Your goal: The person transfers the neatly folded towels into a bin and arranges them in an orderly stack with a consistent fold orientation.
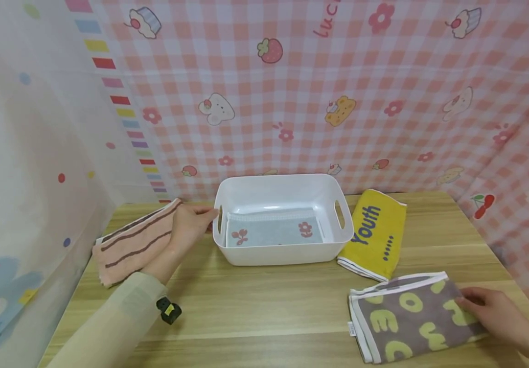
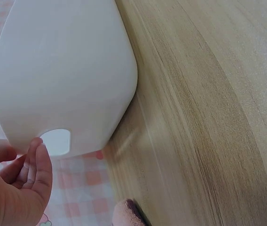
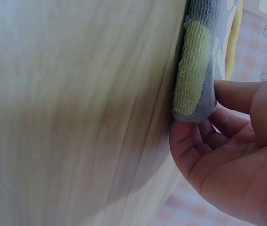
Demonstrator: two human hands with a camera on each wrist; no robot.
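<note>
A white plastic basket (image 1: 278, 255) with handle holes stands at the back middle of the table. At its left end my left hand (image 1: 191, 225) grips the handle rim; in the left wrist view the fingers (image 2: 43, 165) reach the handle hole. Inside the basket lies a folded pale grey-blue towel (image 1: 273, 230) with reddish flowers. At the front right, my right hand (image 1: 494, 314) pinches the right edge of a folded grey-purple towel (image 1: 411, 319) with yellow-green letters. Its thumb is on top and its fingers are curled at the underside, as the right wrist view shows.
A pink towel (image 1: 137, 248) with dark stripes lies at the left, partly behind my left forearm. A yellow towel (image 1: 379, 235) reading "Youth" lies right of the basket, close to the grey-purple one. A checked curtain (image 1: 264, 112) hangs behind the wooden table (image 1: 255, 306).
</note>
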